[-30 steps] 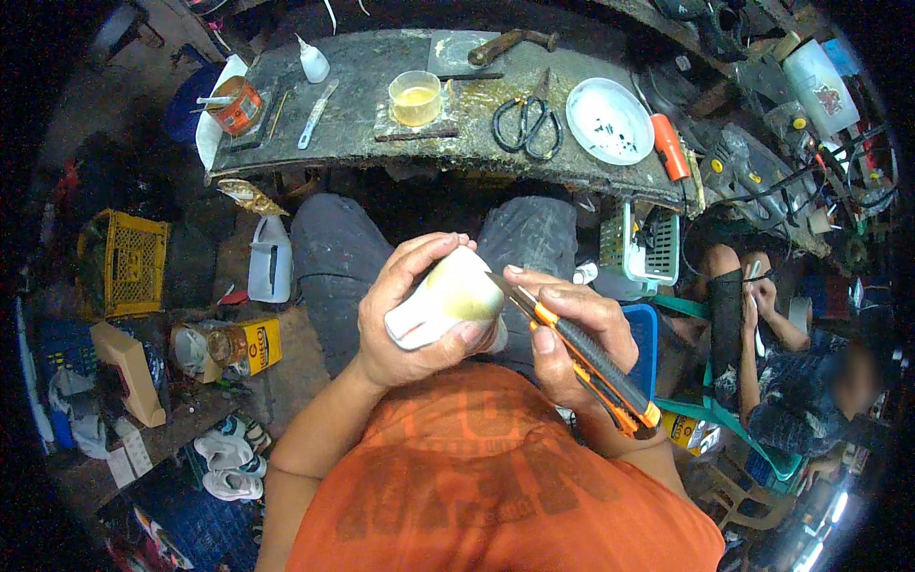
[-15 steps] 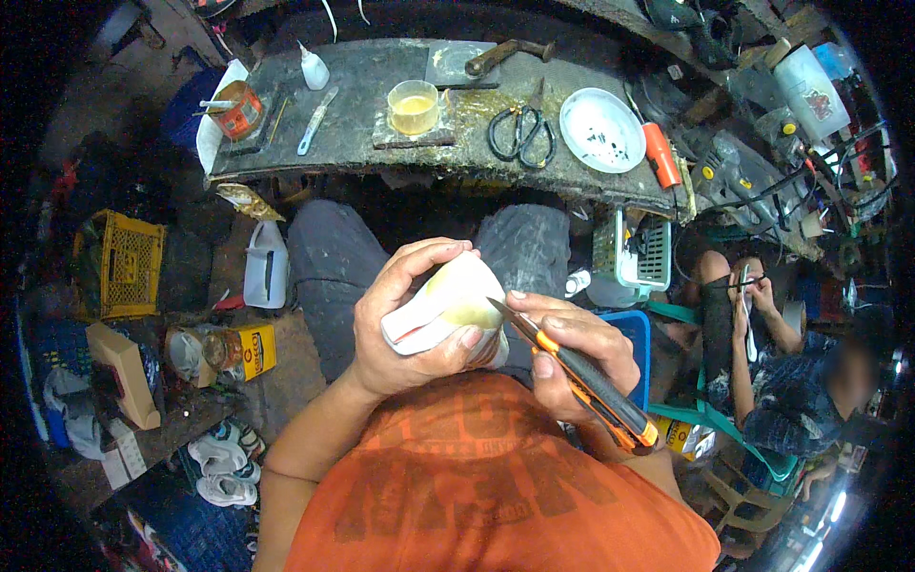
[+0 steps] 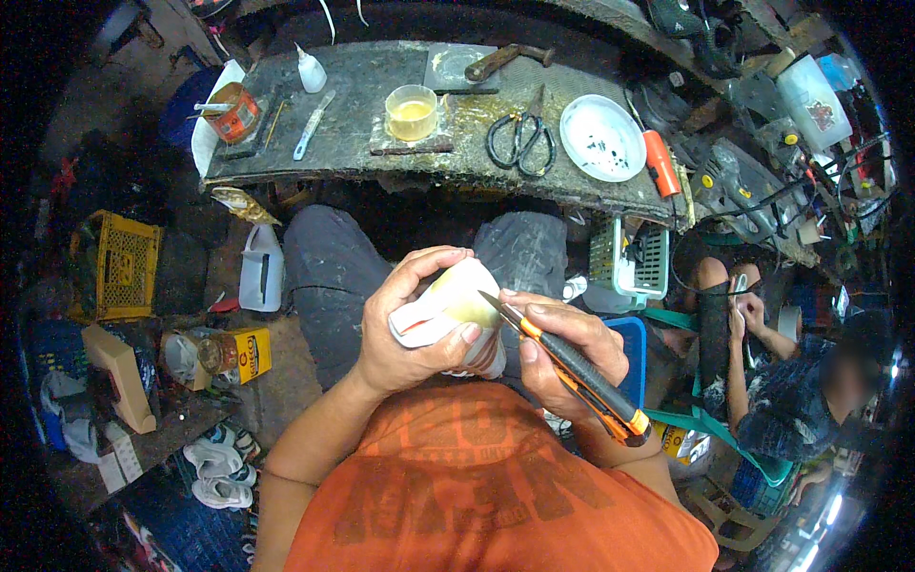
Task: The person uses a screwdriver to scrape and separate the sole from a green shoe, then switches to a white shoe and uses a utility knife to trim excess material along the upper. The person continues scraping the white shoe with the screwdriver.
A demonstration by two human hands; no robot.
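Centrally, over my lap, my left hand, fingers curled round a yellow-stained white piece, my right hand gripping an orange-and-black utility knife, blade at the piece's right side, whether touching I cannot tell.

one orange cutter, one hammer

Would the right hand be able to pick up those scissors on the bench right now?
Probably not: the right hand is gripping the orange-and-black utility knife, though nothing seems to block the way to the scissors on the bench.
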